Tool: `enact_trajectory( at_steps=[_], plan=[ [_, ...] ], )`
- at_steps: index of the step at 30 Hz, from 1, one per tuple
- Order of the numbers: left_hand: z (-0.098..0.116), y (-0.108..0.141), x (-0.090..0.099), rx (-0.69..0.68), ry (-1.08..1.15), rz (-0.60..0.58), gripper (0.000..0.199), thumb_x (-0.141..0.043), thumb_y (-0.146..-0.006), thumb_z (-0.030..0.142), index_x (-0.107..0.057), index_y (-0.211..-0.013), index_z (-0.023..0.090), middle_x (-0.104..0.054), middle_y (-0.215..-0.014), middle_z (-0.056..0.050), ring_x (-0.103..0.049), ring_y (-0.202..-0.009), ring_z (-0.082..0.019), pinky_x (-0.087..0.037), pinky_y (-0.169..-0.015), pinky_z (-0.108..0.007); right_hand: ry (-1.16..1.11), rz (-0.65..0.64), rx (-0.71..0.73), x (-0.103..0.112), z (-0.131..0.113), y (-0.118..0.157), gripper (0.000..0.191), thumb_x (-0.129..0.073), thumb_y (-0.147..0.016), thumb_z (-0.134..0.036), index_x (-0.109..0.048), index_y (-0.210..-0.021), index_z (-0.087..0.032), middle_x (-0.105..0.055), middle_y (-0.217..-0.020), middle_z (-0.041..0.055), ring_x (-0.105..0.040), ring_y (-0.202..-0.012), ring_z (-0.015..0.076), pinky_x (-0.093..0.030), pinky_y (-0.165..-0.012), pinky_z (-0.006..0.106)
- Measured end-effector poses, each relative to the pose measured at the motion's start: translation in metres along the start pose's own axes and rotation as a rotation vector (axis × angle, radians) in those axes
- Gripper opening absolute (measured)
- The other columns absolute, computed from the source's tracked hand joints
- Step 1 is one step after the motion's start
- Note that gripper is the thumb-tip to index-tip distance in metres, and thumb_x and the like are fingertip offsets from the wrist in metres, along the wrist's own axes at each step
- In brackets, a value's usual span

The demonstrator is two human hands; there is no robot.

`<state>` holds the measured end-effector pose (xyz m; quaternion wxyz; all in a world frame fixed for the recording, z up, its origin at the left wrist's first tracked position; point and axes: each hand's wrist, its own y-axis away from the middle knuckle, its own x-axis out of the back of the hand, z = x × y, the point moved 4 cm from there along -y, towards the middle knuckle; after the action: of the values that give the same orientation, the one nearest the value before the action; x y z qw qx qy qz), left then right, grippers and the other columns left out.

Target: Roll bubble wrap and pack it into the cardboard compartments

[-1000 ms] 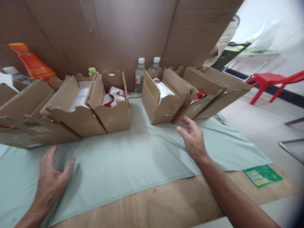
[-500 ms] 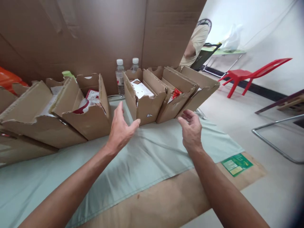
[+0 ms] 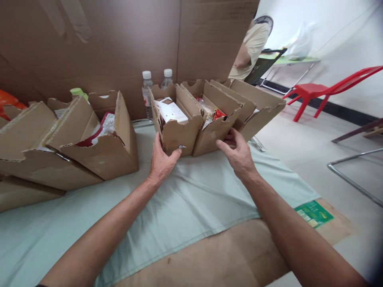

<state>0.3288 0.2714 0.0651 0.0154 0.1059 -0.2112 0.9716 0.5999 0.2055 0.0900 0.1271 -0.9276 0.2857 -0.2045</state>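
My left hand (image 3: 162, 162) grips the lower left corner of a cardboard box (image 3: 182, 133), thumb on the front and fingers along the side. Inside that box lies a white flat carton (image 3: 172, 111). Pressed against it on the right is a second cardboard box (image 3: 210, 138), holding a red packet (image 3: 219, 114). My right hand (image 3: 240, 156) clasps this second box at its right edge, with the thumb in front. Its fingertips go into the gap beside a third cardboard box (image 3: 257, 122) and are partly hidden.
Several more cardboard boxes (image 3: 101, 157) stand on the left. Two water bottles (image 3: 147, 95) are behind the boxes, before a large cardboard panel (image 3: 134, 44). A pale green cloth (image 3: 191, 191) covers the surface. On the right are a red chair (image 3: 314, 89) and a seated person (image 3: 254, 48).
Both hands have moved onto the boxes. The left has reached the left box's side, and the right has slid its fingers between the second and third boxes. The view has shifted slightly.
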Motion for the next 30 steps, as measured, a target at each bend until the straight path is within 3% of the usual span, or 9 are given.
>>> enact_trajectory(
  at_steps=[4,9,14,19,24,27,30],
  plan=[
    [-0.005,-0.002,0.002,0.013,0.049,0.043,0.083,-0.083,-0.079,0.028,-0.043,-0.151,0.022,-0.057,-0.146,-0.014,-0.053,-0.142,-0.03,-0.042,-0.122,-0.049,-0.044,-0.081,0.039,-0.005,-0.009,-0.004,0.068,-0.085,-0.072,-0.062,-0.065,-0.125,-0.024,-0.07,-0.124,0.011,-0.067,-0.115,0.0313,-0.056,-0.106,0.055],
    [-0.006,-0.002,-0.001,0.056,0.088,0.05,0.08,-0.082,-0.079,0.026,-0.045,-0.149,0.021,-0.059,-0.145,-0.014,-0.056,-0.139,-0.03,-0.044,-0.12,-0.05,-0.29,-0.168,0.024,-0.025,-0.014,-0.014,0.089,-0.092,-0.059,-0.069,-0.057,-0.13,-0.028,-0.063,-0.146,0.0085,-0.055,-0.14,0.0326,-0.045,-0.121,0.051],
    [0.004,0.012,0.008,0.087,0.1,0.061,0.082,-0.076,-0.081,0.022,-0.04,-0.155,0.02,-0.055,-0.154,-0.015,-0.05,-0.147,-0.031,-0.038,-0.126,-0.049,-0.325,-0.159,0.017,-0.036,-0.008,-0.014,0.093,-0.094,-0.051,-0.073,-0.059,-0.124,-0.028,-0.066,-0.141,0.0078,-0.054,-0.14,0.0334,-0.043,-0.122,0.051],
    [0.012,0.049,0.039,0.105,0.043,0.106,0.09,-0.07,-0.083,0.021,-0.028,-0.163,0.022,-0.042,-0.167,-0.013,-0.039,-0.157,-0.03,-0.024,-0.134,-0.05,-0.3,-0.181,0.035,-0.059,-0.017,0.006,0.086,-0.094,-0.055,-0.07,-0.062,-0.123,-0.027,-0.069,-0.133,0.0071,-0.06,-0.129,0.032,-0.049,-0.114,0.048],
    [0.024,0.109,0.068,0.134,-0.074,0.046,0.091,-0.063,-0.094,0.027,-0.013,-0.169,0.023,-0.022,-0.177,-0.014,-0.023,-0.164,-0.032,-0.019,-0.135,-0.054,-0.297,-0.181,0.059,-0.082,-0.029,0.021,0.083,-0.09,-0.061,-0.071,-0.062,-0.126,-0.027,-0.069,-0.134,0.007,-0.061,-0.127,0.0322,-0.049,-0.112,0.048],
    [0.036,0.133,0.075,0.081,-0.235,0.004,0.089,-0.062,-0.094,0.026,-0.016,-0.169,0.026,-0.019,-0.177,-0.015,-0.022,-0.164,-0.036,-0.027,-0.131,-0.061,-0.278,-0.181,0.032,-0.086,-0.024,0.025,0.085,-0.089,-0.06,-0.074,-0.061,-0.126,-0.027,-0.07,-0.132,0.0081,-0.062,-0.124,0.0328,-0.051,-0.11,0.049],
    [0.037,0.131,0.074,0.056,-0.297,-0.076,0.084,-0.061,-0.092,0.022,-0.023,-0.167,0.029,-0.023,-0.175,-0.016,-0.031,-0.16,-0.039,-0.053,-0.114,-0.058,-0.258,-0.221,-0.006,-0.088,-0.015,0.029,0.086,-0.087,-0.059,-0.078,-0.061,-0.124,-0.027,-0.071,-0.128,0.009,-0.063,-0.124,0.0335,-0.053,-0.108,0.05]
  ],
)
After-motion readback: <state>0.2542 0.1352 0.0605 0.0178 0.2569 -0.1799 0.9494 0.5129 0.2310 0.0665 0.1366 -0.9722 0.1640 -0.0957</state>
